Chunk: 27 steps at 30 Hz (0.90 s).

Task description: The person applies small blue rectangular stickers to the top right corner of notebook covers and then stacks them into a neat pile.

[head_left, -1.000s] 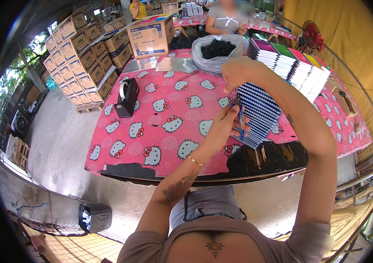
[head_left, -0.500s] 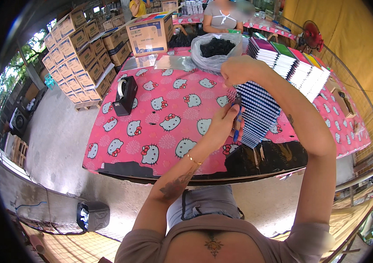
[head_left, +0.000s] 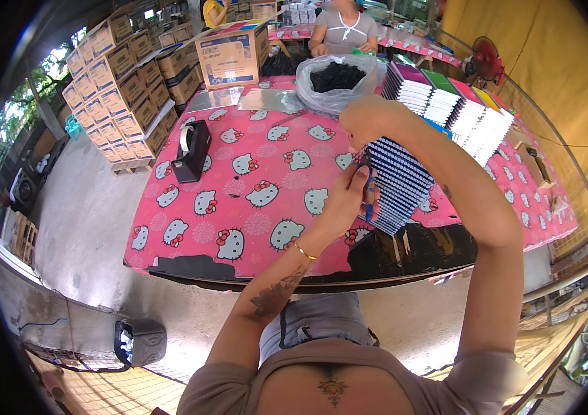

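My left hand (head_left: pixel 349 192) is closed round blue-handled pliers (head_left: pixel 369 202), whose dark jaws point up at the left edge of a notebook stack (head_left: pixel 401 183). The stack shows rows of dark spiral binding against white pages. Just above the jaws, my right hand (head_left: pixel 365 122) is bent down at the wrist with curled fingers at the stack's far left corner. Whatever those fingers pinch, if anything, is hidden behind the hand. Beyond it stands a clear plastic bag (head_left: pixel 308 95) full of black, stringy bits.
Further stacks of notebooks (head_left: pixel 467 111) with coloured covers stand at the right. A black tape dispenser (head_left: pixel 191 152) and clear plastic sheets (head_left: pixel 266 100) lie on the pink table (head_left: pixel 252 232). A carton (head_left: pixel 228 59) sits at the far edge, and a co-worker (head_left: pixel 342 31) is opposite.
The whole view has shifted slightly. Both hands stay at the left edge of the stack, the pliers still in my left hand. The co-worker's hands have come more into sight.
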### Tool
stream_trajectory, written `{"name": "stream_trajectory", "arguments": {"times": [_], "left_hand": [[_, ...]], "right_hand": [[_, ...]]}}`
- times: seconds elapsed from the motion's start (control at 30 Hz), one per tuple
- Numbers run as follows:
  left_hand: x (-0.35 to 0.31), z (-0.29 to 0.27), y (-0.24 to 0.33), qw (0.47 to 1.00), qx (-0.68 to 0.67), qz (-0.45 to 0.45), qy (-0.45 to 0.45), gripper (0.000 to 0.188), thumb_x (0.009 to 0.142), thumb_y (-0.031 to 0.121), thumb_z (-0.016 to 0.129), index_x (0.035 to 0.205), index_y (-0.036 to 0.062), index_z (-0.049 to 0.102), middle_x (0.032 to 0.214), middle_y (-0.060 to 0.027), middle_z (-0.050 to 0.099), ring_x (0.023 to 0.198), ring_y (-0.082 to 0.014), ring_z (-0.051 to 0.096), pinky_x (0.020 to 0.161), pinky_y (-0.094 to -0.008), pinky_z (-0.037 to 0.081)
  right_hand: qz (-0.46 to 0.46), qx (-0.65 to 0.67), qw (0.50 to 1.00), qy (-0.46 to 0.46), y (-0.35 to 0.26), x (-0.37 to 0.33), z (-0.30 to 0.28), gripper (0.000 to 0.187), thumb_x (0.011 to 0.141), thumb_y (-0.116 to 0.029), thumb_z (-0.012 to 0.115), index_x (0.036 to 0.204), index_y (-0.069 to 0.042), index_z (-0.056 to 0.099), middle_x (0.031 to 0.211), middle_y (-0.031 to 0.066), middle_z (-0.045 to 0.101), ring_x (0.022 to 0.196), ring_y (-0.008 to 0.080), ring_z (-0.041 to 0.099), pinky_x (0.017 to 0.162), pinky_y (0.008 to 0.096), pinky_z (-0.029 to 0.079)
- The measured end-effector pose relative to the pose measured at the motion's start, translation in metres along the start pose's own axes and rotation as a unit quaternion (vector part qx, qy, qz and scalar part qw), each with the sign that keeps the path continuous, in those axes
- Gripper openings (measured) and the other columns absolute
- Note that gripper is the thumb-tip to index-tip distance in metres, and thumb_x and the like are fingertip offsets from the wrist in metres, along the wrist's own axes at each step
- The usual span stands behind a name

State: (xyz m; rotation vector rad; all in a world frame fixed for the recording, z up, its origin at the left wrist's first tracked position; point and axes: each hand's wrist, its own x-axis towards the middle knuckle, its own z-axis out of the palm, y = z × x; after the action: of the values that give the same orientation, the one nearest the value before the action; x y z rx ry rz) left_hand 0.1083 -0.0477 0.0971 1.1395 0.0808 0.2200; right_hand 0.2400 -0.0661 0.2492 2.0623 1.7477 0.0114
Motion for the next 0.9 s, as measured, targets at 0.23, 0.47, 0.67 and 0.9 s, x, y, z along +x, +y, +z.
{"name": "stream_trajectory", "arguments": {"times": [0.23,0.47,0.67,0.9], "left_hand": [[-0.014,0.002,-0.006,0.999,0.023,-0.023,0.009,0.037,0.104,0.037,0.044,0.118,0.0027,0.048,0.092,-0.0112,0.065,0.078,-0.0236,0.071,0.061,-0.0370,0.060],[-0.010,0.002,-0.003,0.999,0.025,-0.015,0.028,0.038,0.104,0.038,0.043,0.119,0.0038,0.047,0.099,-0.0118,0.067,0.086,-0.0253,0.072,0.066,-0.0380,0.060],[-0.011,0.007,-0.003,0.998,0.036,-0.017,0.043,0.036,0.104,0.036,0.042,0.120,0.0041,0.047,0.097,-0.0100,0.067,0.083,-0.0228,0.072,0.062,-0.0335,0.057],[-0.009,0.001,-0.005,0.998,0.060,-0.004,0.032,0.036,0.105,0.034,0.041,0.120,0.0017,0.048,0.095,-0.0104,0.066,0.081,-0.0213,0.071,0.058,-0.0311,0.055]], "right_hand": [[0.044,-0.004,0.998,0.034,0.000,0.006,0.012,0.031,0.079,-0.032,0.071,0.088,-0.003,0.074,0.084,0.0194,0.072,0.084,0.0382,0.070,0.072,0.0477,0.055],[0.023,-0.010,0.999,-0.025,-0.012,0.002,0.005,0.030,0.073,-0.036,0.078,0.077,-0.007,0.076,0.080,0.0107,0.073,0.078,0.0296,0.071,0.066,0.0430,0.054],[0.010,0.009,1.000,-0.015,-0.006,0.004,0.012,0.035,0.068,-0.038,0.081,0.074,-0.004,0.073,0.072,0.0137,0.070,0.074,0.0340,0.069,0.066,0.0463,0.053],[0.007,0.001,1.000,0.005,-0.011,0.001,0.010,0.034,0.068,-0.037,0.081,0.077,-0.005,0.073,0.077,0.0151,0.071,0.078,0.0345,0.070,0.068,0.0465,0.053]]}}
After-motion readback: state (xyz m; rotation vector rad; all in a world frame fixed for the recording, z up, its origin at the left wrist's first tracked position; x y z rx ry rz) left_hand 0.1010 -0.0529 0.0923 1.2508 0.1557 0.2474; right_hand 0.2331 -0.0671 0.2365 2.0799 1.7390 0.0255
